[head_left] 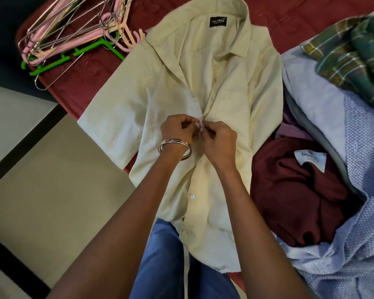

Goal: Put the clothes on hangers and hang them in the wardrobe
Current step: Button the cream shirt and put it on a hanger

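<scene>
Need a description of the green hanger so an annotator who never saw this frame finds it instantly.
Start at the cream shirt spread on the dark red bed cover. Off the shirt's upper left corner lies a tangled pile of hangers. The green hanger sits at the bottom of that pile nearest the bed's edge; it is the only bright green one, the others being pink, peach or bare wire.

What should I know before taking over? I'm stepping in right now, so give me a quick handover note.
Left hand and right hand both pinch the front edges of the cream shirt at mid-chest, working a button.
The shirt lies flat on the red bed, collar away from you.
Hangers are piled at the bed's far left; more clothes are heaped on the right.
Done: nothing is on a hanger.
Left: hang this shirt, then the heap.
</scene>
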